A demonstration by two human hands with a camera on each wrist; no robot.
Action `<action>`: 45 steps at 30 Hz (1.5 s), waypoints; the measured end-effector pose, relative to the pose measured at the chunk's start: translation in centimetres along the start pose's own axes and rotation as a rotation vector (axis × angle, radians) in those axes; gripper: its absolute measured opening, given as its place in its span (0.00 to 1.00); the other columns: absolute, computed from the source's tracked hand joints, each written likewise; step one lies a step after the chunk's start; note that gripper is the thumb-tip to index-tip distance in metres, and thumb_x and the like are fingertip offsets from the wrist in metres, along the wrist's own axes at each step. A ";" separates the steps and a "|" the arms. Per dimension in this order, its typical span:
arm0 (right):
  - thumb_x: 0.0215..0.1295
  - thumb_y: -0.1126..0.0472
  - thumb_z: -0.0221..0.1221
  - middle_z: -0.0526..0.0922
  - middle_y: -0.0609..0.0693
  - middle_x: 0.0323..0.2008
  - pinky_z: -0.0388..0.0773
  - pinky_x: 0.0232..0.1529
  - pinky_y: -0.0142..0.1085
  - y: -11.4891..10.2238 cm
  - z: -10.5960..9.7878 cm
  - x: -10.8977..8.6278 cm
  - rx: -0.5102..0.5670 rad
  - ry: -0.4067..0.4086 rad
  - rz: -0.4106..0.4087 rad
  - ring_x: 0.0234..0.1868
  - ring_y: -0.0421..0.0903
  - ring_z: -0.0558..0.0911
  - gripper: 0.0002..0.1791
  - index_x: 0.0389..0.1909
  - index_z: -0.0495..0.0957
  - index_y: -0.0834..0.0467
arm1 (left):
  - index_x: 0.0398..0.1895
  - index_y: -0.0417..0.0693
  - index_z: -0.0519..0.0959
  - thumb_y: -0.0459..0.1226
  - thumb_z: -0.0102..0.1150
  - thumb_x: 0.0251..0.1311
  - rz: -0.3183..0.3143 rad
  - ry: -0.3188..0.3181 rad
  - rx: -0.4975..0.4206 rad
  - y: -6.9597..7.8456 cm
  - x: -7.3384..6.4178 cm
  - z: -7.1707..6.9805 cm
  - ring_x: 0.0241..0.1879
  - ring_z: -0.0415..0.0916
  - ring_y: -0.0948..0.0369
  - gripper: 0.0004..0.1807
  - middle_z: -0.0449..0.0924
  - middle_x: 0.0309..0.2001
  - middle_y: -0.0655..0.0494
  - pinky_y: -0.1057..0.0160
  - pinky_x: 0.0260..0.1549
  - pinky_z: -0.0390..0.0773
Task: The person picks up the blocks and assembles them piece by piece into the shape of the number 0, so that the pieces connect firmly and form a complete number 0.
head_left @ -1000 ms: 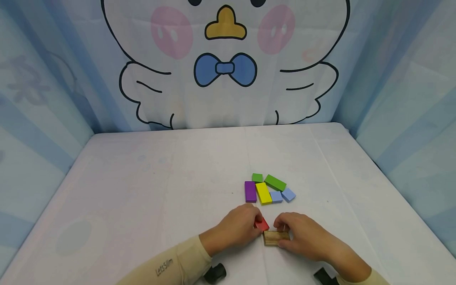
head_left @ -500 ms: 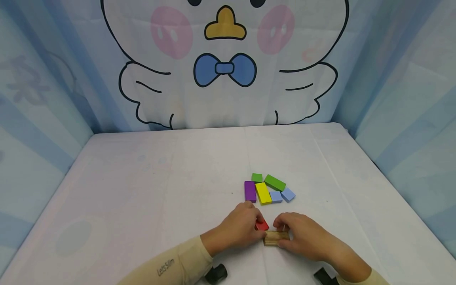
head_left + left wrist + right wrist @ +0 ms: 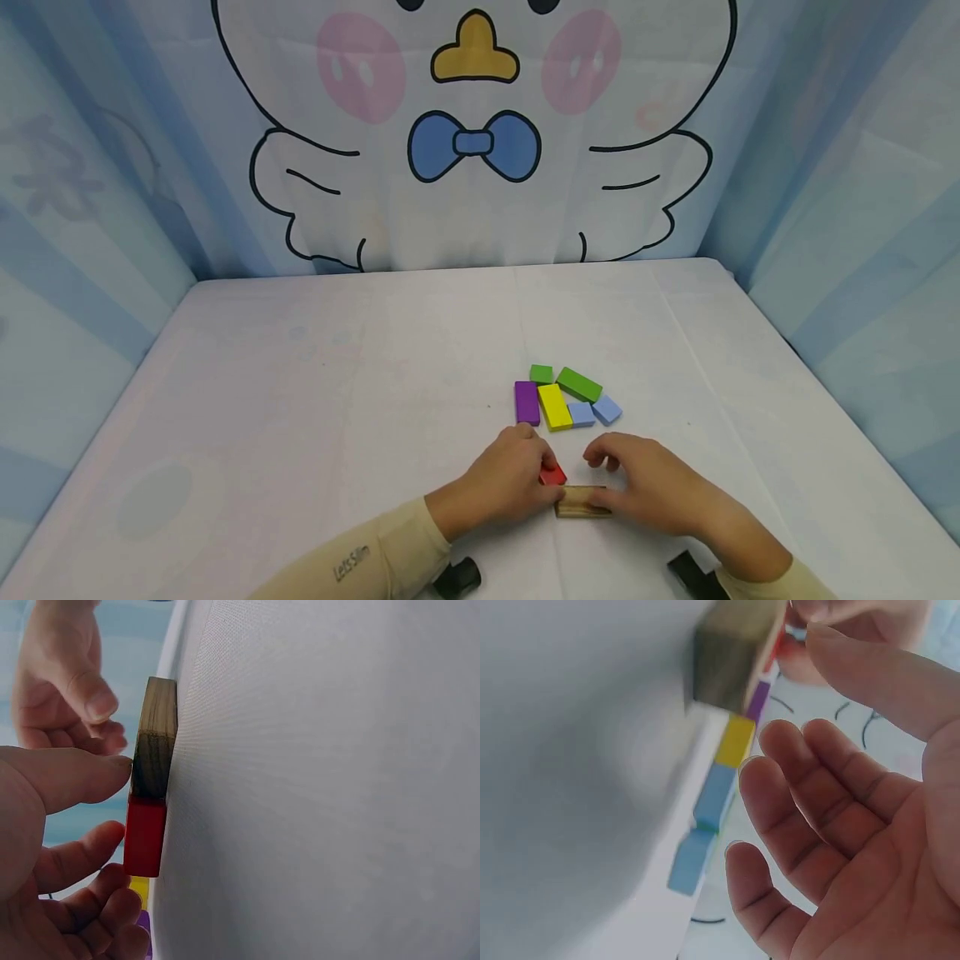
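A natural wooden block (image 3: 577, 502) lies flat on the white table, and a red block (image 3: 553, 475) sits against its far left end. My left hand (image 3: 506, 471) hovers low over both, its thumb tip at the top of the wooden block and its index fingertip at the red one. In the left wrist view the red block (image 3: 145, 836) and wooden block (image 3: 154, 735) meet end to side. My right hand (image 3: 660, 479) is beside the wooden block's right end, fingers loosely bent with nothing between them; in the right wrist view its palm and fingers are apart from the block.
Just beyond the hands lie a purple block (image 3: 527, 403), a yellow block (image 3: 555, 407), two light blue blocks (image 3: 581, 414), a small green block (image 3: 542, 374) and a longer green block (image 3: 580, 384). A printed curtain (image 3: 472, 217) stands behind the table.
My right hand has let go of the wooden block and drawn back to the right, its fingers spreading. My left hand has shifted slightly right. The blocks have hardly moved.
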State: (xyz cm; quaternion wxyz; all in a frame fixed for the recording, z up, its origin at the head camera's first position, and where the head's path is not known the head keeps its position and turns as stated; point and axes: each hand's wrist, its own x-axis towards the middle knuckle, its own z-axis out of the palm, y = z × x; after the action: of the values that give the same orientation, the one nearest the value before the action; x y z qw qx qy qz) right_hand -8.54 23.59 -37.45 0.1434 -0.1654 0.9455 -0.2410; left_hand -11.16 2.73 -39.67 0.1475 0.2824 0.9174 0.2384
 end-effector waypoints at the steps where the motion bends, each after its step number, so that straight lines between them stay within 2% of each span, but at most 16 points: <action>1: 0.55 0.52 0.74 0.79 0.39 0.39 0.78 0.45 0.41 0.1 -0.3 0.1 -0.001 0.008 0.014 0.42 0.42 0.76 0.21 0.47 0.79 0.54 | 0.40 0.47 0.85 0.47 0.73 0.56 -0.002 -0.001 0.002 0.0 0.0 0.0 0.36 0.64 0.64 0.16 0.69 0.32 0.61 0.71 0.31 0.69; 5: 0.56 0.56 0.73 0.80 0.42 0.40 0.78 0.45 0.43 0.5 -1.3 0.5 -0.031 0.051 0.047 0.43 0.44 0.77 0.20 0.47 0.79 0.56 | 0.40 0.46 0.84 0.47 0.73 0.56 -0.003 -0.001 0.003 0.0 -0.1 -0.1 0.36 0.65 0.64 0.16 0.69 0.33 0.61 0.71 0.31 0.69; 12: 0.58 0.57 0.72 0.81 0.47 0.43 0.78 0.43 0.45 1.8 -2.7 1.3 -0.099 0.137 -0.004 0.43 0.48 0.78 0.20 0.48 0.79 0.59 | 0.41 0.46 0.85 0.47 0.73 0.57 -0.011 -0.010 -0.007 0.1 -0.1 -0.2 0.36 0.65 0.64 0.17 0.69 0.33 0.60 0.71 0.32 0.69; 24: 0.60 0.61 0.70 0.82 0.53 0.45 0.80 0.45 0.48 2.7 -2.9 2.5 -0.098 0.217 0.029 0.45 0.53 0.79 0.19 0.50 0.78 0.63 | 0.41 0.45 0.85 0.46 0.73 0.57 -0.001 -0.003 -0.013 0.1 -0.3 -0.2 0.35 0.65 0.65 0.16 0.69 0.33 0.61 0.71 0.31 0.69; 35: 0.60 0.61 0.69 0.81 0.56 0.47 0.79 0.47 0.50 3.6 -2.6 3.8 -0.088 0.196 0.108 0.46 0.55 0.79 0.21 0.52 0.77 0.64 | 0.42 0.46 0.86 0.47 0.73 0.57 -0.016 -0.011 -0.005 0.1 -0.2 -0.1 0.35 0.64 0.64 0.16 0.69 0.32 0.61 0.70 0.31 0.68; 45: 0.61 0.63 0.68 0.82 0.54 0.42 0.78 0.45 0.50 4.2 -2.4 4.4 -0.094 0.171 0.096 0.41 0.52 0.78 0.20 0.54 0.77 0.63 | 0.42 0.46 0.86 0.47 0.73 0.57 -0.023 -0.013 -0.010 0.2 -0.1 -0.2 0.35 0.64 0.65 0.16 0.69 0.33 0.61 0.70 0.31 0.68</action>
State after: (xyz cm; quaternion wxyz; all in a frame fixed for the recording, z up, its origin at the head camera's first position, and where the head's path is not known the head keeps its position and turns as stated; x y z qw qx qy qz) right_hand -14.38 26.35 -38.35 0.0656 -0.1054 0.9714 -0.2026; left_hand -11.06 2.71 -39.43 0.1575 0.2727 0.9184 0.2395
